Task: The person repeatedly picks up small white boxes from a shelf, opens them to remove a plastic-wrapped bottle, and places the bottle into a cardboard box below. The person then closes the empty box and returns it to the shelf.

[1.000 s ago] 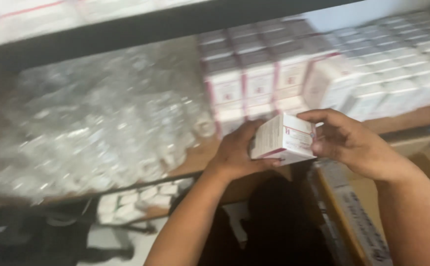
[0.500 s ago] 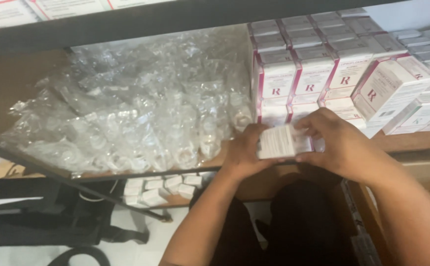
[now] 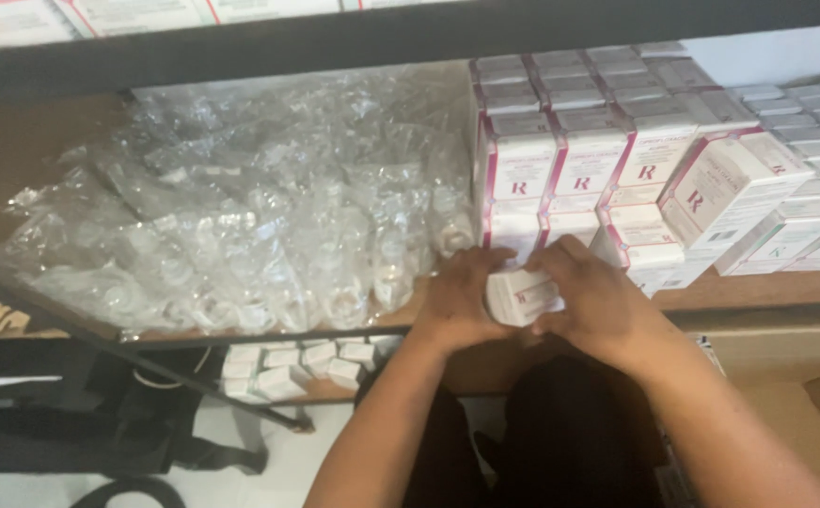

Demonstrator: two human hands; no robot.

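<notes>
At shelf edge, left hand (image 3: pixel 462 301) and right hand (image 3: pixel 598 306) close their fingers around small white carton (image 3: pixel 521 295), probably light, crushable; stacked cartons (image 3: pixel 607 160) at twelve o'clock.

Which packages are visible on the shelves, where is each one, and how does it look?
Small box: held by left hand and right hand, white with pink.
Stacked boxes: shelf right, white, pink edges.
Pale boxes: far right, white and grey.
Plastic bags: shelf left, clear, crinkled.
Lower boxes: shelf below, small, white.
</notes>
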